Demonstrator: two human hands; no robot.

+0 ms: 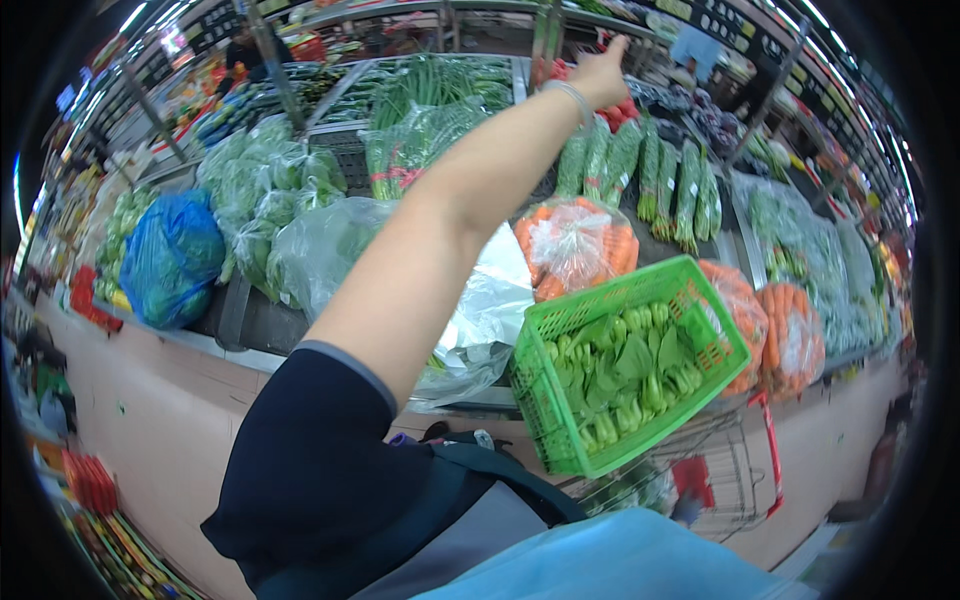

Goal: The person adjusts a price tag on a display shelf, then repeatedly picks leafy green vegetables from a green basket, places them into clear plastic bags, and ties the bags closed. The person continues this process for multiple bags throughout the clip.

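My left hand (602, 77), with a bracelet at the wrist, is stretched out over the far side of a vegetable stand. One finger points away and nothing shows in the hand. Below it lie wrapped bundles of leafy greens (622, 161) and a clear bag of carrots (576, 247). A green plastic crate (634, 457) of bok choy (630, 367) rests tilted at the stand's near edge. Clear plastic sheeting (480, 315) lies partly behind my forearm. My right hand is out of view.
A blue plastic bag (174, 259) and bagged leafy greens (274, 176) lie at the left. More bagged carrots (791, 337) sit right of the crate. A shopping cart with a red handle (772, 454) stands below. Metal posts (271, 64) rise from the stand. A person (251, 49) is at the far left.
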